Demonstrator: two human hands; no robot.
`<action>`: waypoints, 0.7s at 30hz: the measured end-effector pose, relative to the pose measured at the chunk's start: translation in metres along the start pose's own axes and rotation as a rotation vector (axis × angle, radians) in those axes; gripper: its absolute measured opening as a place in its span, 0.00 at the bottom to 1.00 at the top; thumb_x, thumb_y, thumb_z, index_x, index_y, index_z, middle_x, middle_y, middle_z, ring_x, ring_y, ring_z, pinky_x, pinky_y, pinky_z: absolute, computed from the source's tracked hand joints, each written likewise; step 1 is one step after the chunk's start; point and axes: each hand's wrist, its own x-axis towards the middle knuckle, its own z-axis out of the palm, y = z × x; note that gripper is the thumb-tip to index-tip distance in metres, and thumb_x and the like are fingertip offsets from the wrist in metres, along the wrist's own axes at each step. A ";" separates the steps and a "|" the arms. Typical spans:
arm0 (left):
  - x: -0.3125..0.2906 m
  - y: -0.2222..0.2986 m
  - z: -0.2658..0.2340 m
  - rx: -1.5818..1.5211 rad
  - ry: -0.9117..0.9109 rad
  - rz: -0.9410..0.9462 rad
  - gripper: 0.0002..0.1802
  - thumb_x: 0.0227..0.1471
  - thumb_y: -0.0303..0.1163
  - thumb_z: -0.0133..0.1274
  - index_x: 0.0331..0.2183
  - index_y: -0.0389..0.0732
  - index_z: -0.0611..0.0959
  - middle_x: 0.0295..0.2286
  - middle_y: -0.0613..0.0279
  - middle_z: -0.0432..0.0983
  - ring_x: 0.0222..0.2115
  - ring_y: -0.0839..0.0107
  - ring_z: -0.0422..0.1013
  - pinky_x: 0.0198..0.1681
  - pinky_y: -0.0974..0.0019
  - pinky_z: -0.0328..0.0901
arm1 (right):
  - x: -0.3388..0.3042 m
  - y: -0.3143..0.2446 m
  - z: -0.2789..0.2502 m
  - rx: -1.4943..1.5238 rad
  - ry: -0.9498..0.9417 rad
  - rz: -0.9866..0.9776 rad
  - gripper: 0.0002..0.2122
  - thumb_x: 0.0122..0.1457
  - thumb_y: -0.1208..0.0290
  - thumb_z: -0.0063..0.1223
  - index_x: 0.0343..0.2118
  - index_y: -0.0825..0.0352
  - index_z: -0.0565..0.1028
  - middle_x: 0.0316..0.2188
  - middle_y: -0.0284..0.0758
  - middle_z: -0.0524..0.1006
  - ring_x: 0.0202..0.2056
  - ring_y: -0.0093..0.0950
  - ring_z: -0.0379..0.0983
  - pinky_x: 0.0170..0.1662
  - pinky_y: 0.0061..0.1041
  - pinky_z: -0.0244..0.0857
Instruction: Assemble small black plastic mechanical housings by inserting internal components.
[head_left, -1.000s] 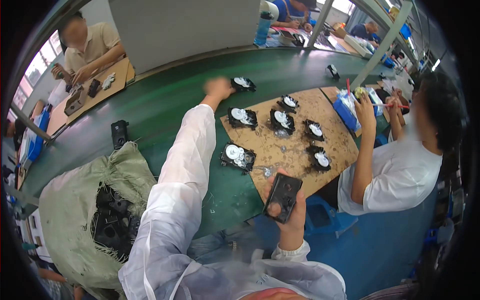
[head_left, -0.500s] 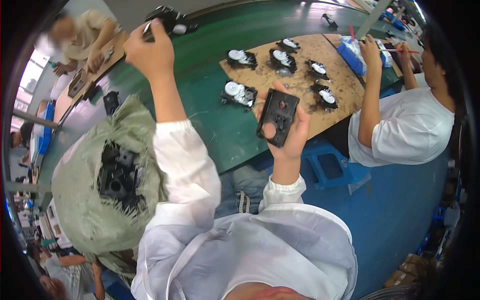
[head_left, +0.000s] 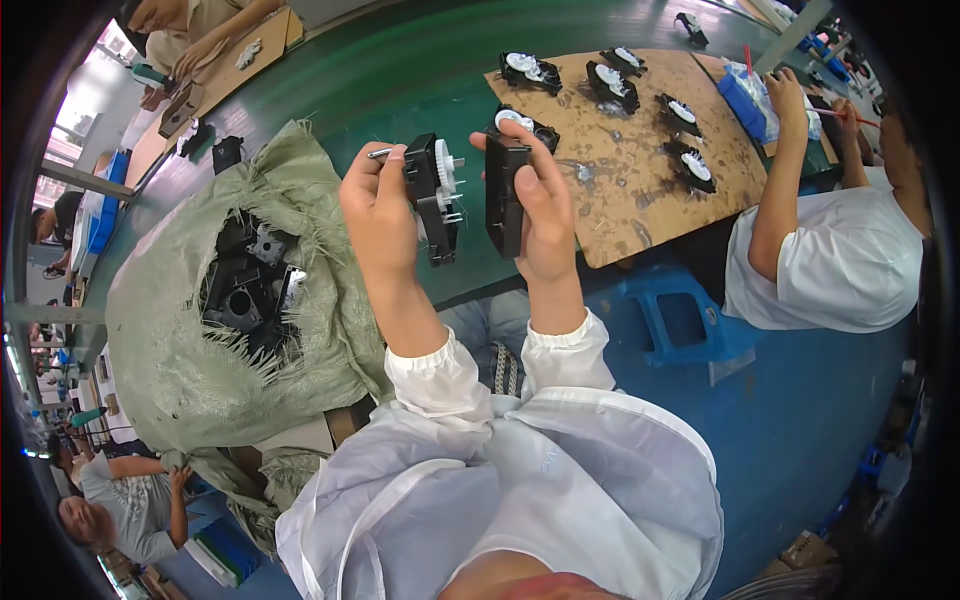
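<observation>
My left hand (head_left: 382,225) grips a black housing with white gears (head_left: 438,200), turned on edge so that its gears and thin pins face right. My right hand (head_left: 545,215) holds a black plastic cover (head_left: 506,195) upright, facing the geared housing. A narrow gap separates the two parts. Partly hidden behind my right fingers, another black assembly with a white gear (head_left: 514,120) lies on the green table.
Several black assemblies with white gears (head_left: 612,82) lie on the brown board (head_left: 640,190). At left stands a torn green woven sack (head_left: 160,330) of black parts (head_left: 245,290). A co-worker (head_left: 820,230) sits at right by a blue stool (head_left: 680,315).
My left hand has come back from the far side of the table with the geared housing. My right hand has moved slightly left and turned its cover on edge.
</observation>
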 end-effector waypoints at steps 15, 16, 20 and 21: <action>-0.006 -0.005 0.004 0.073 -0.040 -0.103 0.08 0.58 0.29 0.49 0.28 0.36 0.77 0.20 0.65 0.73 0.18 0.81 0.61 0.21 0.76 0.56 | -0.006 0.011 0.020 0.049 0.025 -0.001 0.23 0.67 0.61 0.47 0.60 0.70 0.64 0.53 0.45 0.73 0.50 0.31 0.71 0.55 0.26 0.64; -0.006 -0.005 0.004 0.072 -0.043 -0.108 0.08 0.57 0.29 0.49 0.28 0.36 0.77 0.20 0.65 0.73 0.18 0.81 0.61 0.21 0.76 0.56 | -0.006 0.011 0.020 0.049 0.028 0.004 0.23 0.67 0.61 0.47 0.60 0.69 0.64 0.53 0.45 0.73 0.50 0.31 0.71 0.55 0.26 0.64; -0.006 -0.006 0.001 0.086 -0.058 -0.131 0.08 0.59 0.29 0.48 0.30 0.37 0.77 0.21 0.69 0.72 0.21 0.83 0.60 0.24 0.78 0.54 | -0.006 0.015 0.019 -0.046 0.020 0.016 0.28 0.66 0.54 0.44 0.61 0.70 0.62 0.53 0.47 0.72 0.50 0.32 0.72 0.52 0.26 0.66; -0.006 -0.007 0.001 0.092 -0.064 -0.139 0.08 0.60 0.29 0.47 0.30 0.38 0.77 0.21 0.70 0.71 0.21 0.84 0.60 0.24 0.79 0.54 | -0.006 0.016 0.018 -0.076 0.019 0.019 0.29 0.66 0.52 0.43 0.62 0.70 0.61 0.54 0.47 0.72 0.50 0.32 0.72 0.51 0.27 0.67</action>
